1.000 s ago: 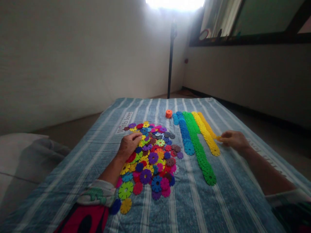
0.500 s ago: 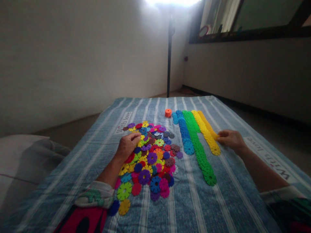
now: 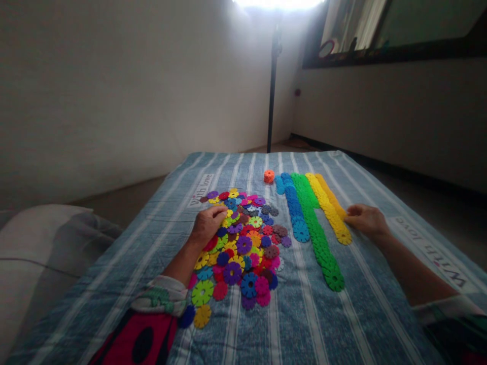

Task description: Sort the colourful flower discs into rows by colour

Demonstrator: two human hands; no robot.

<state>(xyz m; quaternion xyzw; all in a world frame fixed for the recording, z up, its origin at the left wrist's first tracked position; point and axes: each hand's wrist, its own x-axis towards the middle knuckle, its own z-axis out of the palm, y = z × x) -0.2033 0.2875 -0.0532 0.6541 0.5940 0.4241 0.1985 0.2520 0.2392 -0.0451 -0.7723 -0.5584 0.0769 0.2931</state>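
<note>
My left hand rests at the left side of a mixed pile of notched plastic discs, fingers pinched together beside a yellow disc. What it grips, if anything, is hidden. At the near end of an orange-yellow row of overlapping discs, my right hand is closed, its fingertips on the last disc of that row. Left of this row lie a yellow row, a longer green row and a blue row.
An orange stack of discs stands near the far edge. A striped blue cloth covers the table. Behind it rises a lamp stand. Pale fabric lies beyond the left edge.
The whole view has shifted slightly, so everything appears farther right. Both hands stay at about the same places, the left by the pile and the right at the orange-yellow row.
</note>
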